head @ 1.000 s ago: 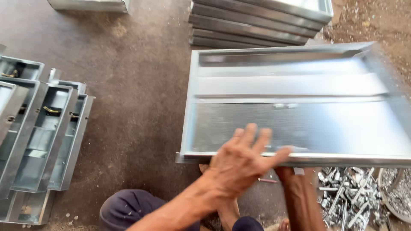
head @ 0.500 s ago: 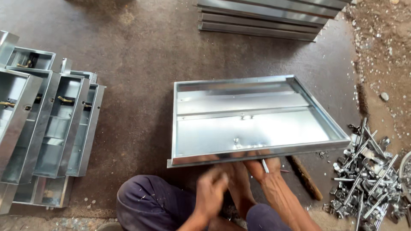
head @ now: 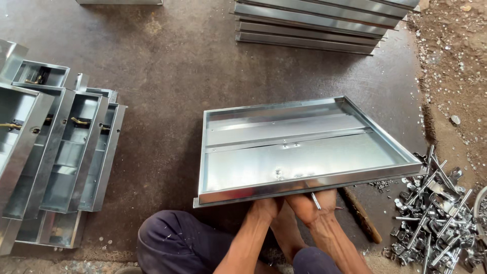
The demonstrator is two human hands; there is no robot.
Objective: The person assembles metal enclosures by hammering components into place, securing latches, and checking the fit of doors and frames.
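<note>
Shallow rectangular galvanized-steel tray (head: 304, 152) now sits farther from you than before; your left hand (head: 266, 207) and right hand (head: 317, 205) both grasp its near edge.

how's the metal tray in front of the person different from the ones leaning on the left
The big tray is wide and shallow, lies alone, and is gripped at its near rim by the left hand and right hand. The left trays are narrower, overlap in a leaning row, and nobody touches them. Some of those hold small brass-coloured fittings; the big tray shows only rivets. Both are shiny galvanised sheet metal.
</note>
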